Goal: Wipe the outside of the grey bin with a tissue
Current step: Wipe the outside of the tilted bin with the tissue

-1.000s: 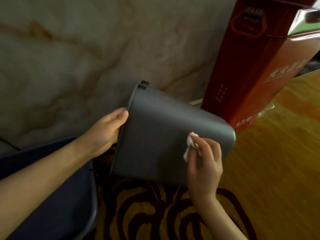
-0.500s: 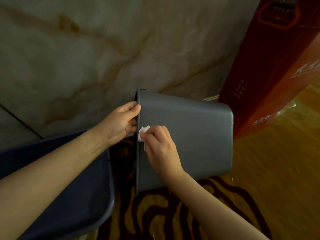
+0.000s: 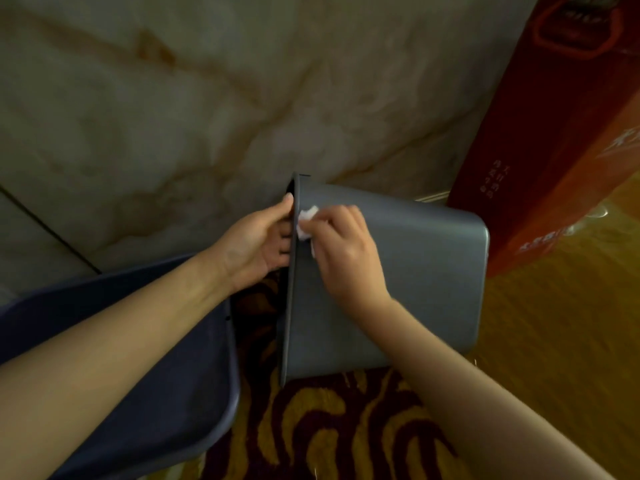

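Observation:
The grey bin [image 3: 422, 271] lies tipped on its side in mid-air, its open rim facing left and its base to the right. My left hand [image 3: 258, 242] grips the rim, fingers curled inside the opening. My right hand [image 3: 346, 251] presses a small crumpled white tissue [image 3: 306, 221] against the bin's outer wall just beside the rim, near its upper end. Most of the tissue is hidden under my fingers.
A dark blue tub [image 3: 166, 368] sits at the lower left, close to the bin's rim. A tall red carton [image 3: 561, 133] stands right behind the bin's base. A marbled wall [image 3: 207, 98] is behind. A patterned yellow and maroon rug [image 3: 329, 431] lies below.
My right hand slid the tissue from the bin's base end leftward to the rim, then a little higher along it. The bin turned so its rim faces left more squarely.

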